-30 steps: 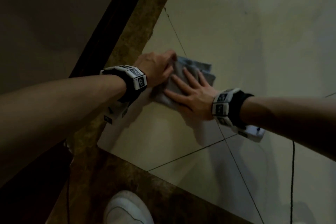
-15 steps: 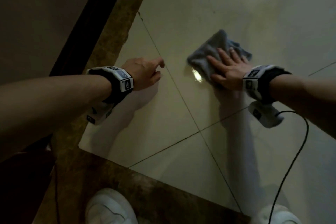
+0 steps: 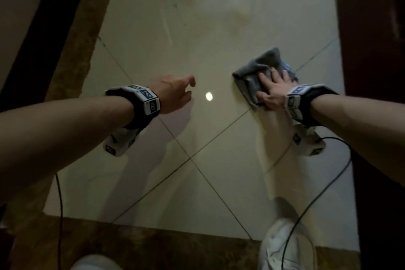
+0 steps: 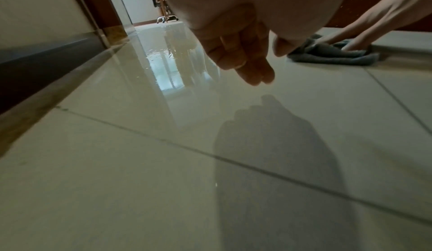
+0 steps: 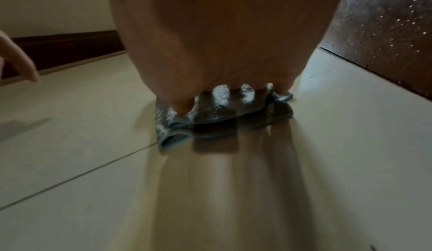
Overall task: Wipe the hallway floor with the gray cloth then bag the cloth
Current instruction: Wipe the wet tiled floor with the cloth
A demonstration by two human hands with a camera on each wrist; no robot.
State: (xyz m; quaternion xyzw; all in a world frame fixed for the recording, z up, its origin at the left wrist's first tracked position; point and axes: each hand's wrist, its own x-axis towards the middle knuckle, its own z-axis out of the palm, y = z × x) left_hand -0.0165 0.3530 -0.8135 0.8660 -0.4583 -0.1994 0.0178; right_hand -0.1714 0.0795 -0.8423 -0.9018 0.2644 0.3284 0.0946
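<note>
While a white shoe (image 3: 287, 245) is standing nearest on the pale tiled floor (image 3: 197, 182), the L hand (image 3: 172, 92) is hovering w/ fingers loosely curled, holding nothing. Farther right, the R hand (image 3: 272, 92) is pressing spread, flat fingers on the crumpled gray cloth (image 3: 258, 68) nr a dark door (image 3: 372, 72).

1. Head view: high, facing steeply down on the tiled floor (image 3: 197, 28), both forearms in frame.
2. Left wrist view: low above the tiles, facing along the hallway; gray cloth (image 4: 332, 55) at right.
3. Right wrist view: very near, directly behind the same cloth.
</note>
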